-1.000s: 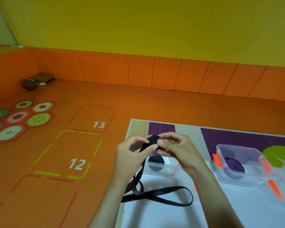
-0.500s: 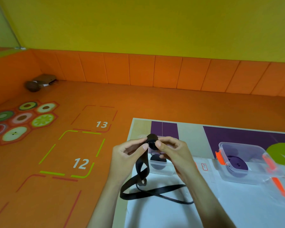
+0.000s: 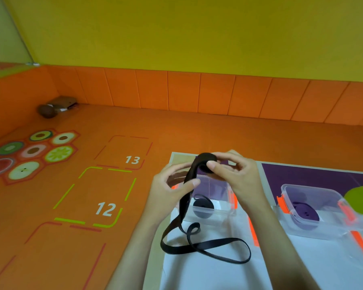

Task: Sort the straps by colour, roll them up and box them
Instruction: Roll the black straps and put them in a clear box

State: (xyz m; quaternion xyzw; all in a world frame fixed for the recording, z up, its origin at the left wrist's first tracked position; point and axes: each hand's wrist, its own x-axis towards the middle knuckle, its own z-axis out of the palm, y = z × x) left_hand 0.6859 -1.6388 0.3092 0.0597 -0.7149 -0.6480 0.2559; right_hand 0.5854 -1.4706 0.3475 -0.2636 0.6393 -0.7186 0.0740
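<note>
Here your right hand (image 3: 237, 176) pinches the coiled end of the black strap (image 3: 184, 206), your left hand (image 3: 170, 191) gripping its tail, seemingly for tight winding.

The black strap (image 3: 184, 208) between the hands looks like smooth woven cloth with a slight sheen, while the boxes (image 3: 314, 208) beyond them are clear glossy plastic with orange clips.

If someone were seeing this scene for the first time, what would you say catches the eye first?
Probably the hands at centre: the right hand pinches a half-wound black strap while the left hand holds its tail, which loops loosely onto the white table. Just beyond stand two clear boxes, the left box holding a black roll and the right box a purple roll.
</note>
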